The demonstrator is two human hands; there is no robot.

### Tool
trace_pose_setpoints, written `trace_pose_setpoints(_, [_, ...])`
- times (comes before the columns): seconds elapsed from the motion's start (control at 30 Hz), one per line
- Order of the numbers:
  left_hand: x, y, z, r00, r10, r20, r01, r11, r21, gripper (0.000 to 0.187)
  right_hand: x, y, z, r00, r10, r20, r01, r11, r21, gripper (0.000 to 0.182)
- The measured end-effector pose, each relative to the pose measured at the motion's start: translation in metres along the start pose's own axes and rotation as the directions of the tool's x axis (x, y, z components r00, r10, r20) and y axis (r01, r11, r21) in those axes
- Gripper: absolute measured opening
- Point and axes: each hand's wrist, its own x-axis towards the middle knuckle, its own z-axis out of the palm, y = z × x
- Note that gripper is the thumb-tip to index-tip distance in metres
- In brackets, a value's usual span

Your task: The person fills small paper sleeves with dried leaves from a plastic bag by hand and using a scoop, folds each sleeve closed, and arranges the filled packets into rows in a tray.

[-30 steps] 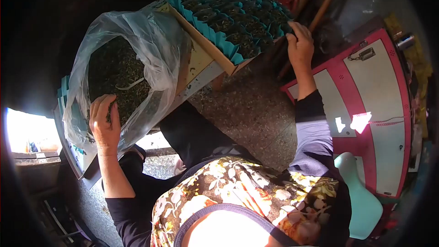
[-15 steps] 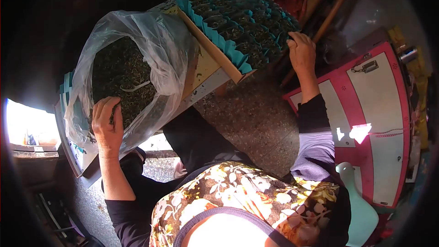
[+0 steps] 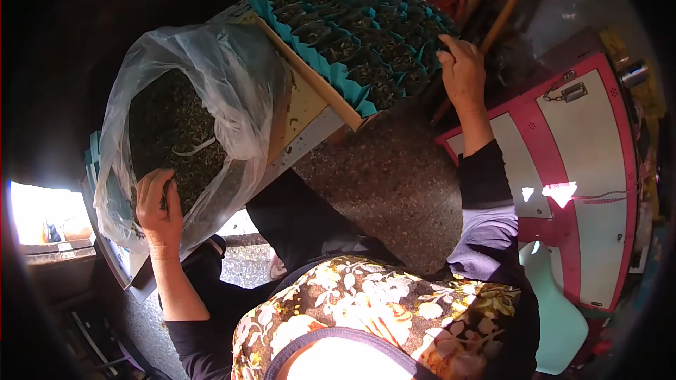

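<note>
the box (image 3: 306,70) has a plain cardboard wall and is lined with teal pleated paper (image 3: 339,79); its rows of narrow pockets are filled with dark, dry leaf (image 3: 352,28). it sits at the right end of the table (image 3: 303,144), near corner at the front edge. the bag (image 3: 243,88), clear and wide-mouthed, stands to its left, toward the front left corner; it contains more leaf and a pale strip (image 3: 193,148).

the far rows of the box fade into shadow; the bag's base and the table's right end are covered.

left hand (image 3: 158,204): at the bag's near rim, thumb and fingers pressed together on a pinch of leaf. right hand (image 3: 463,74): at the box's right edge, fingers bent, thumb near forefinger; whether it grips anything cannot be determined.
</note>
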Motion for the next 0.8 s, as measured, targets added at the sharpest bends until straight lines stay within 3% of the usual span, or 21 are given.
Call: trace_pose_setpoints(0.8, [0.0, -0.006, 0.012, 0.997, -0.029, 0.068, 0.026, 0.999, 0.039, 0.018, 0.0, 0.013, -0.007, 1.0, 0.011, 0.025, -0.012, 0.999, 0.041, 0.018])
